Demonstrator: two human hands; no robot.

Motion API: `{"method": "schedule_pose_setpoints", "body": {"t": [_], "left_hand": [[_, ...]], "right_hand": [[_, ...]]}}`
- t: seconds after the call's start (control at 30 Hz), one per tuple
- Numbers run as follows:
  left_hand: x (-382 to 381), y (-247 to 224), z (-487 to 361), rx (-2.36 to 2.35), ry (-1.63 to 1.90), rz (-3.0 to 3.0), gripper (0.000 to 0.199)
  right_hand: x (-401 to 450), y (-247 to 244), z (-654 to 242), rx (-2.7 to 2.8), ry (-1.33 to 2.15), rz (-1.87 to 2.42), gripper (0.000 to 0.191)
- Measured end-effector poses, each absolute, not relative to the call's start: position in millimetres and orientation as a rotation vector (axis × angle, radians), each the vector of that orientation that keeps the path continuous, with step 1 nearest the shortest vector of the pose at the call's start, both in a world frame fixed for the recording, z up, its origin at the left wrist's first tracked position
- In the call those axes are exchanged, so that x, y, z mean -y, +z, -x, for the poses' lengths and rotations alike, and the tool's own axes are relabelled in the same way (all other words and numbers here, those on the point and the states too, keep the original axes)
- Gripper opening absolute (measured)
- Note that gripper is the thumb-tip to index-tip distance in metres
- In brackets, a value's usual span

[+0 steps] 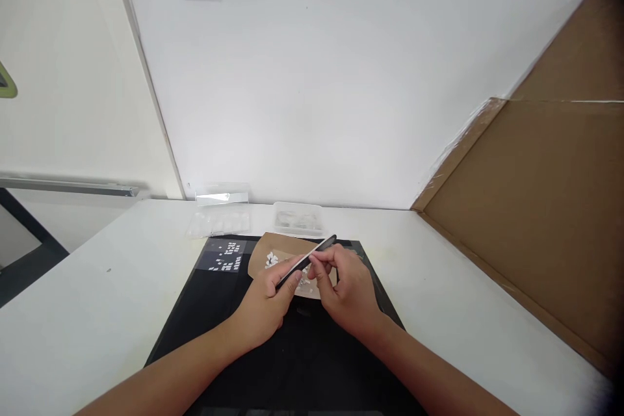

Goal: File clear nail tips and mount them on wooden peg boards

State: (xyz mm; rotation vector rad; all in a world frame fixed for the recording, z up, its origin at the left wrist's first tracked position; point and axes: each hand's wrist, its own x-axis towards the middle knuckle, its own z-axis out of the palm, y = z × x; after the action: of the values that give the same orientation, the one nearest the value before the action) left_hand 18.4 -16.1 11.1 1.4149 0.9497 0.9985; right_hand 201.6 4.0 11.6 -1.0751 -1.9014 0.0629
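Observation:
My left hand (263, 305) grips a slim black bar-shaped object with a pale edge (330, 242), thumb on the near side. The object slants up to the right, and I cannot make out its exact kind. At its middle, my right hand (351, 289) has thumb and fingertips pinched together; whatever is between them is too small to name. Below both hands lies a brown sheet (258, 259), partly hidden by them. Small white pieces (272, 260) are scattered on that sheet.
Under everything spreads a black mat (302, 370) on a white table (88, 292). A dark sheet with white bits (224, 255) rests at its far left. Behind stand a clear compartment tray (219, 220) and a translucent box (298, 218). Cardboard (546, 208) borders the right side.

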Motion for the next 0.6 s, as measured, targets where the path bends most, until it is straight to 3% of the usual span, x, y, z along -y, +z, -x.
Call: {"method": "schedule_pose_setpoints", "body": {"t": [0.37, 0.6], "left_hand": [[14.4, 12.5, -15.5, -0.953, 0.938, -1.364, 0.069], [14.5, 11.5, -15.9, -0.963, 0.951, -1.381, 0.065]], "right_hand": [[-17.0, 10.3, -211.8, 1.724, 0.11, 1.183, 0.011], [-1.9, 3.9, -197.4, 1.963, 0.054, 1.008, 0.009]]}}
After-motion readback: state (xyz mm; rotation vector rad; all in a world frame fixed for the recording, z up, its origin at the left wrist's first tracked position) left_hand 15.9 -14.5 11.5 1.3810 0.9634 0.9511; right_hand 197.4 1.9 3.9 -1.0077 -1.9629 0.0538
